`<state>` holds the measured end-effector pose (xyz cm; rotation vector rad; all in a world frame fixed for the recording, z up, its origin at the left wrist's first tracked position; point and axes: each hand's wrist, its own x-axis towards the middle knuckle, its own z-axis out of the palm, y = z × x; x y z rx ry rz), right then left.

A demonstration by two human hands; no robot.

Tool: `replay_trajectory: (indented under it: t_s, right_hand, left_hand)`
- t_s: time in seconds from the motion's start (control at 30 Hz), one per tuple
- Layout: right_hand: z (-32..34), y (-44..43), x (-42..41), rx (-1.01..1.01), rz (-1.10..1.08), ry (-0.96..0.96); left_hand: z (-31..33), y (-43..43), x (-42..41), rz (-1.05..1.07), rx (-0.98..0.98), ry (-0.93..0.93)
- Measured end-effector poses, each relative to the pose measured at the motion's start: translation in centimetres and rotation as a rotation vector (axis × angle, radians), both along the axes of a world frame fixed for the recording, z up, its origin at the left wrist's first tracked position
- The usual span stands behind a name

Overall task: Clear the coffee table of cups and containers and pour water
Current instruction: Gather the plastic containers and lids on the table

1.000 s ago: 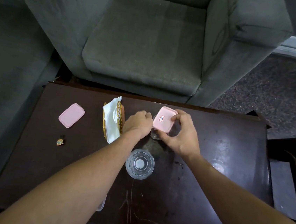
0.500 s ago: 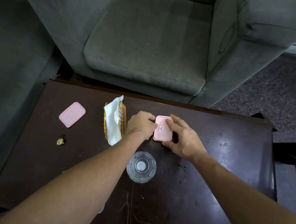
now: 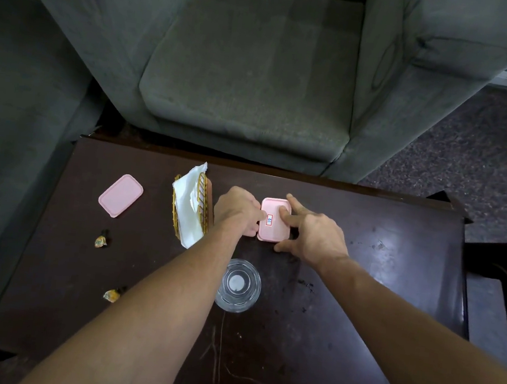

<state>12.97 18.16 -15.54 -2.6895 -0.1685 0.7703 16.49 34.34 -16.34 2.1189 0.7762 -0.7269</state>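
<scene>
A small container with a pink lid (image 3: 274,229) sits on the dark wooden coffee table (image 3: 394,269), its clear body hidden under the lid. My left hand (image 3: 238,209) grips its left side with the thumb on the lid. My right hand (image 3: 313,231) holds its right side, fingers pressing down on the lid's top. An empty clear glass (image 3: 238,285) stands upright nearer to me, between my forearms. A second pink lid (image 3: 120,195) lies flat at the table's left.
A gold wire napkin holder with white napkins (image 3: 191,207) stands just left of my left hand. Two sweet wrappers (image 3: 101,241) (image 3: 112,295) lie at the left. A grey armchair (image 3: 248,75) is beyond the table, and a dark side surface (image 3: 493,311) to the right.
The pink lid, held tilted in my right hand a second ago, now lies flat on the container. Both hands have closed in and press on it.
</scene>
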Motion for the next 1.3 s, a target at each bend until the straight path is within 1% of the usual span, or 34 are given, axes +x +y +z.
replay_trajectory:
  t_s: [0.1,0.2,0.3,0.47,0.6,0.67,0.73,0.83,0.93,1.03,1.1,1.17,1.3]
  right_hand:
    - [0.2,0.4,0.4,-0.084,0.038,0.007]
    - [-0.2,0.7,0.9,-0.163,0.041,-0.032]
    - [-0.4,1.3,1.0,-0.205,0.039,-0.074]
    - [0.5,2.2,0.0,-0.229,0.054,-0.136]
    - [0.9,2.6,-1.2,-0.259,0.110,-0.098]
    - [1.6,2.7,-1.6,-0.230,0.090,-0.112]
    - [2.6,2.9,-2.0,-0.200,0.056,-0.220]
    - [3.8,4.5,-3.0,-0.043,-0.004,-0.467]
    - [5.0,9.0,-4.5,0.094,-0.090,-0.674]
    - [6.2,15.5,-5.7,0.222,-0.203,-0.775]
    - [7.0,19.7,-6.4,0.265,-0.234,-0.750]
    - [7.4,23.4,-7.2,0.230,-0.239,-0.653]
    - [6.3,28.2,-10.1,0.063,-0.127,-0.334]
  left_hand:
    - [0.3,0.0,0.4,0.024,-0.024,0.039]
    - [0.1,0.4,0.8,0.048,-0.093,0.102]
    - [0.2,0.5,0.8,0.037,-0.085,0.095]
    - [1.0,0.3,-0.1,-0.013,-0.018,-0.007]
    - [1.6,0.4,-1.9,-0.161,0.135,-0.141]
    - [1.9,0.7,-2.7,-0.218,0.146,-0.201]
    - [2.4,1.4,-3.3,-0.271,0.116,-0.266]
    - [3.8,3.8,-4.4,-0.312,0.048,-0.389]
    - [5.5,7.5,-6.1,-0.324,0.036,-0.512]
    - [7.0,12.9,-7.4,-0.320,0.096,-0.576]
    - [7.8,16.8,-7.9,-0.301,0.121,-0.584]
    - [8.0,20.8,-8.6,-0.282,0.164,-0.586]
    - [6.4,27.5,-11.2,-0.275,0.300,-0.476]
